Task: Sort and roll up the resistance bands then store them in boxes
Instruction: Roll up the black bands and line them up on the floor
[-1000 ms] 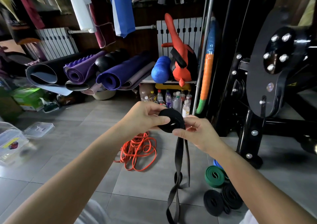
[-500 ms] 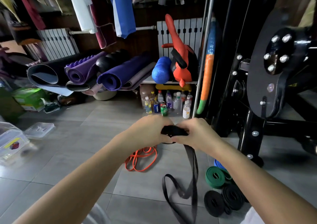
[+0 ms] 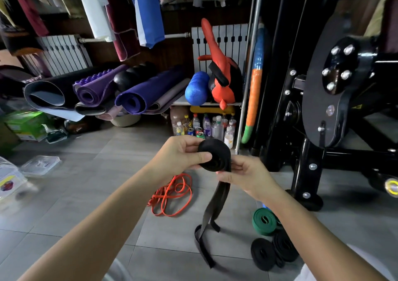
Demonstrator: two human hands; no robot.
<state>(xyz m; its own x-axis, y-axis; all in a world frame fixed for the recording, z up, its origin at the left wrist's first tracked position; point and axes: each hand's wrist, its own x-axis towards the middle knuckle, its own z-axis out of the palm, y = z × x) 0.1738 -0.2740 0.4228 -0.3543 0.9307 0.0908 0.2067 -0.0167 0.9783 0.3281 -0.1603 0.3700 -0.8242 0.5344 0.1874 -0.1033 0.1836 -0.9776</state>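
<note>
Aloft, black band point(image 3: 217, 149) between both hands point(image 3: 179, 156) point(image 3: 247, 176)

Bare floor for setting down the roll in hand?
Free: tiles between orange band and clear plastic lid, left. Tighter: between orange band and green roll, where the black band hangs. Crowded: black rolls beside the machine base.

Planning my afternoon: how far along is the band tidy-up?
Done: a green roll and two black rolls lie on the floor. In hand: the left hand grips a half-wound black band while the right hand feeds its tail, much of it hanging unrolled. Left: the orange band lies loose, and no roll is boxed in view.
</note>
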